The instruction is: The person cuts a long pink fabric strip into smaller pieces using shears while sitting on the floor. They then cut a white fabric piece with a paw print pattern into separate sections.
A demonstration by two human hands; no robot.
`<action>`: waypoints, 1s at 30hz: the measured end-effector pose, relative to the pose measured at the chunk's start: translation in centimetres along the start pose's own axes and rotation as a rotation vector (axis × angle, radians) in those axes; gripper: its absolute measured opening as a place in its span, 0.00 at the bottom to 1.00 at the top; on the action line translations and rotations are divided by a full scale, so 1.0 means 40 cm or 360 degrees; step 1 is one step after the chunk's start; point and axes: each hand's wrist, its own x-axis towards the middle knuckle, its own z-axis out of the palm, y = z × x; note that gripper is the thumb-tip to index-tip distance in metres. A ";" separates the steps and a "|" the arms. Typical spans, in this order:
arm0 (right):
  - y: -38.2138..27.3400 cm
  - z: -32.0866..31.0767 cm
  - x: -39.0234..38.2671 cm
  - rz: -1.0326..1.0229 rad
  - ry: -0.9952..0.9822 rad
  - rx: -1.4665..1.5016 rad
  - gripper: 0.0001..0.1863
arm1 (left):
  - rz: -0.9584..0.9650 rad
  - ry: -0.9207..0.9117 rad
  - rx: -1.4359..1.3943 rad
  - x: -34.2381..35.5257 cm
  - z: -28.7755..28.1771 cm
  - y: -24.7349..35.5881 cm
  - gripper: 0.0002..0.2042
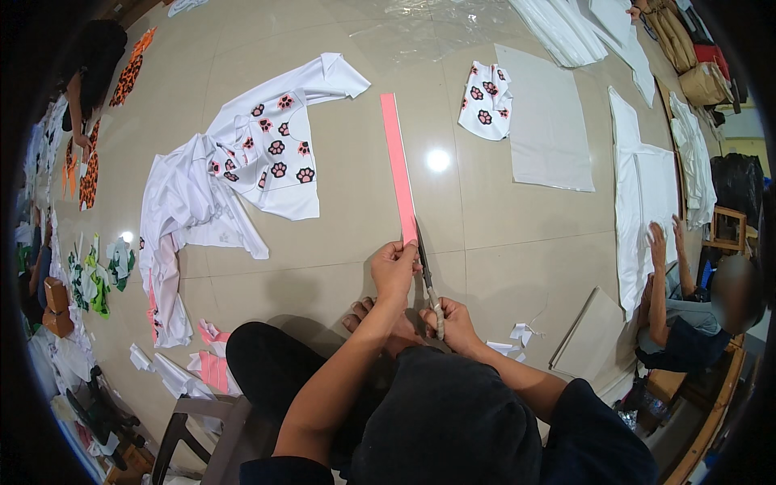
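Observation:
A long, narrow pink fabric strip (394,166) with a white edge lies on the tiled floor, pointing away from me. My left hand (394,268) pinches its near end between thumb and fingers. Just right of that, my right hand (453,325) grips the wrapped handles of a pair of scissors (429,279). The dark blades run along the strip's right edge near my left fingertips; how far they are apart I cannot tell. My bare foot (396,333) rests on the floor between my forearms.
White garment pieces with paw prints (275,158) spread at the left. A smaller paw-print piece (485,101) overlaps a pale sheet (546,121) at the back right. Pink and white scraps (214,364) lie near a chair (214,420). At the right, another person (687,299) handles white fabric (647,194).

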 end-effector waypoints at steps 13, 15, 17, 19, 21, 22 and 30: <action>0.024 -0.009 0.003 -0.0037 0.0006 0.0049 0.12 | 0.0007 -0.0006 -0.0022 0.002 -0.001 -0.004 0.11; 0.012 -0.007 -0.001 -0.0010 0.0032 0.0030 0.13 | 0.0003 -0.0009 -0.0016 0.001 -0.002 -0.001 0.10; 0.007 -0.008 0.005 -0.0027 0.0025 0.0028 0.13 | 0.0004 -0.0022 -0.0009 0.000 -0.003 -0.001 0.10; 0.003 -0.007 0.010 -0.0031 0.0024 0.0044 0.12 | -0.0001 -0.0029 -0.0027 0.001 -0.004 -0.002 0.10; 0.001 -0.002 0.016 -0.0024 0.0029 0.0078 0.12 | -0.0005 -0.0037 -0.0037 0.002 -0.004 -0.004 0.10; -0.002 0.000 0.018 -0.0018 0.0029 0.0075 0.12 | -0.0006 -0.0038 -0.0039 0.003 -0.006 -0.004 0.10; -0.010 0.004 0.014 -0.0015 0.0039 0.0058 0.12 | -0.0019 -0.0039 -0.0034 -0.002 -0.006 0.003 0.10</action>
